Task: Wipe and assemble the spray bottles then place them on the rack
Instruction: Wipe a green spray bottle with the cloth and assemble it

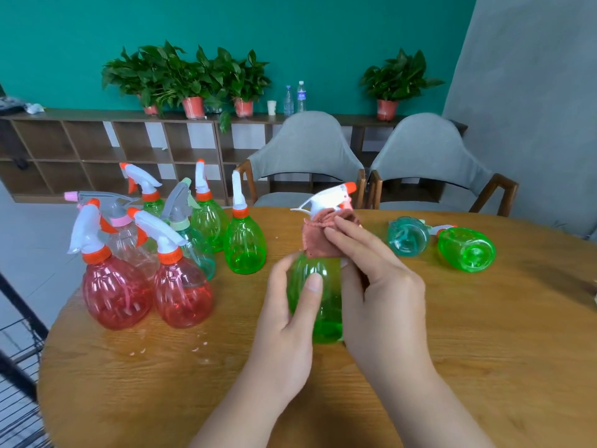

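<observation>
Head view. The left hand (290, 305) grips the body of a green spray bottle (329, 305), roughly upright at the near centre of the wooden table (484, 350). The right hand (381, 286) pinches a brown cloth (319, 237) against the neck, under the white trigger head (329, 198). Risk: the smooth body may slip from the single holding hand, or rubbing may loosen the head.

Setting: office-style lounge. Round wooden table (484, 318) lay under the fingers (342, 240); beyond them stood two grey chairs (307, 147), cubby shelving (97, 147), potted plants (193, 76), teal wall (323, 33).
</observation>
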